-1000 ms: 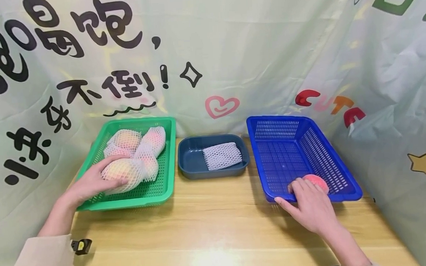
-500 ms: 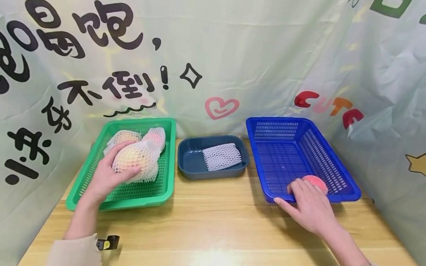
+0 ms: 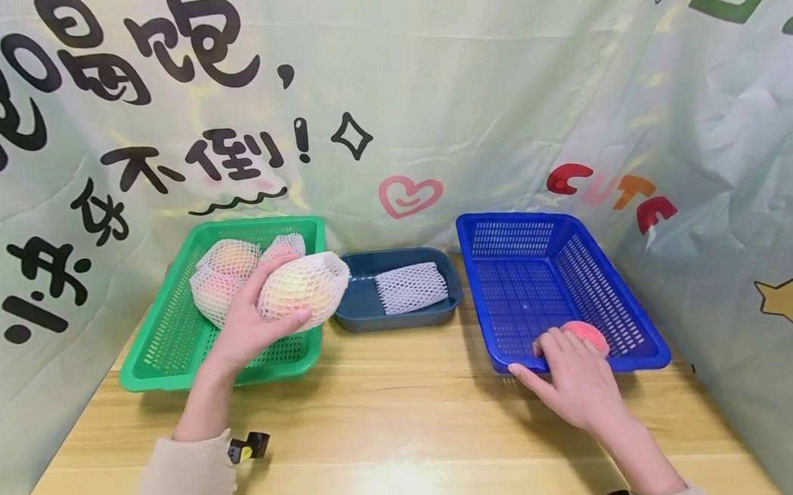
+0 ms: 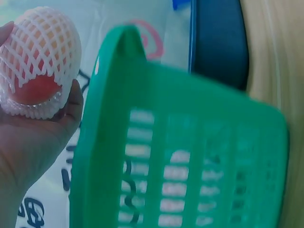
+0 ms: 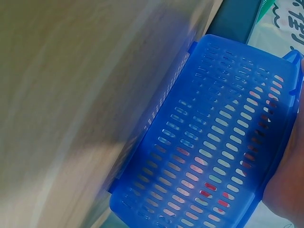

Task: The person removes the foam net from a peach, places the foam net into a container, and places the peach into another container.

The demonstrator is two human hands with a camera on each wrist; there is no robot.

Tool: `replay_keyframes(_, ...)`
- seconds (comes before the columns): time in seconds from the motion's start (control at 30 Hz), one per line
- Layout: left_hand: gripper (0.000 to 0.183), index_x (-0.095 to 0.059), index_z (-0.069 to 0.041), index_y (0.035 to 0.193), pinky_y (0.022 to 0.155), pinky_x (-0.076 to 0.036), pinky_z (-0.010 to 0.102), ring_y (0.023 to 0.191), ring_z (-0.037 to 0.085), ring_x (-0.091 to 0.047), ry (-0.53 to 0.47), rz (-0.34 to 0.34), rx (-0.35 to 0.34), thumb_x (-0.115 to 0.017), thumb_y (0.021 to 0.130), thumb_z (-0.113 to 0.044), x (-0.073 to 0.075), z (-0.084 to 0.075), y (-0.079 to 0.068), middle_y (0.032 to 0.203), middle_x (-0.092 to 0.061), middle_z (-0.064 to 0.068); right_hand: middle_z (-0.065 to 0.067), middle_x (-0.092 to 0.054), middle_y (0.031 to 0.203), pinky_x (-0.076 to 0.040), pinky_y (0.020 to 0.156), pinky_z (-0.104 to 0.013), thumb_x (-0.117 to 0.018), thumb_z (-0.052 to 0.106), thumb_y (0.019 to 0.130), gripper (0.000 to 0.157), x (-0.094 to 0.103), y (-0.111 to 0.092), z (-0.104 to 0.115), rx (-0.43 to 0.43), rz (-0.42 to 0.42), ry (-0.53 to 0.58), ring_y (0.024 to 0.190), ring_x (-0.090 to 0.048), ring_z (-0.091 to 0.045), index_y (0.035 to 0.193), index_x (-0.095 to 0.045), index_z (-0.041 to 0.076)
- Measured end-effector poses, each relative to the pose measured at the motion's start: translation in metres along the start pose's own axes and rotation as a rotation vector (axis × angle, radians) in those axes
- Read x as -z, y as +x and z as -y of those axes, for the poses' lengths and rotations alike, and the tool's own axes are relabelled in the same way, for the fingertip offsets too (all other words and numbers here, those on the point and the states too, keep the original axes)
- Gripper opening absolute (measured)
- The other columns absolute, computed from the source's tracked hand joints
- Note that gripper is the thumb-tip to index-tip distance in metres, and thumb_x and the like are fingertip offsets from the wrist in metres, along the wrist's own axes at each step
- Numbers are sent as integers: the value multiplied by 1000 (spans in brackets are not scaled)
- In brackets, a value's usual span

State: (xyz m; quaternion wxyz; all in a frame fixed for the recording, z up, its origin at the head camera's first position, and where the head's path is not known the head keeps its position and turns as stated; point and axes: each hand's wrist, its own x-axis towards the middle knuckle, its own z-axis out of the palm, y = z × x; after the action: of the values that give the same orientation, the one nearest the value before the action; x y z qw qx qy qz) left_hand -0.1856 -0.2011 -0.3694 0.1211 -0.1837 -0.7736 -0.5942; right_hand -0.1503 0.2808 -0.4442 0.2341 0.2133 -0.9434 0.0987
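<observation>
My left hand (image 3: 251, 324) grips a yellow-and-red peach (image 3: 300, 290) in a white foam net, raised over the right side of the green basket (image 3: 220, 378). In the left wrist view, red skin shows through the net's opening on the netted peach (image 4: 40, 61). More netted peaches (image 3: 224, 277) lie in the green basket, partly hidden by the hand. My right hand (image 3: 578, 380) grips the front rim of the blue basket (image 3: 518, 293), fingers curled inside and thumb at the rim. Beside those fingers sits a bare pinkish-red peach (image 3: 589, 336), partly covered; whether they touch is unclear.
Between the two baskets stands a dark blue-grey tray (image 3: 353, 292) with a flat white foam net (image 3: 411, 287) in it. Everything is on a wooden table (image 3: 407, 413). A printed cloth (image 3: 497, 105) hangs close behind and along both sides.
My left hand has lifted one netted peach from the green basket and moved it rightward, toward the tray. The green basket's front left corner shows again. My right hand has stayed in place.
</observation>
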Motion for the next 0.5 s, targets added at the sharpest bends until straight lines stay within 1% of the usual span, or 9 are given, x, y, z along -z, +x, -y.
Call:
replay_keyframes(0.1,76,-54,-19,148,90,-54,35,119,29,-54,8,35,-11,-85,80,-2,-16,-3,0,145,-53,5,5,-44,79,-36,66,-34,-74,52,91,44,0,0,0,1,0,4,72,-46,-14,89,-53,14)
replay_keyframes(0.2,77,-55,-21,147,93,-51,42,119,29,-55,2,77,-43,-86,79,-3,-33,-5,0,144,-55,4,5,-44,79,-36,66,-34,-74,52,91,44,0,1,0,1,0,6,73,-46,-15,89,-53,13)
replay_keyframes(0.3,77,-55,-21,146,98,-49,50,122,28,-55,-16,137,-77,-88,78,-6,-50,-5,1,145,-55,3,5,-44,79,-36,66,-34,-74,52,91,44,0,1,0,-3,4,4,73,-46,-15,90,-54,13)
replay_keyframes(0.4,77,-56,-21,145,100,-48,53,124,26,-55,-11,191,-97,-91,77,-10,-65,-3,0,143,-55,1,5,-45,79,-36,66,-34,-74,52,91,44,0,1,0,-7,8,3,73,-47,-15,90,-54,13)
replay_keyframes(0.5,76,-57,-25,144,102,-48,53,125,24,-55,20,246,-107,-92,76,-16,-78,1,-1,140,-56,-2,5,-45,80,-36,66,-34,-74,52,91,44,0,1,0,-6,8,4,73,-47,-15,90,-54,13)
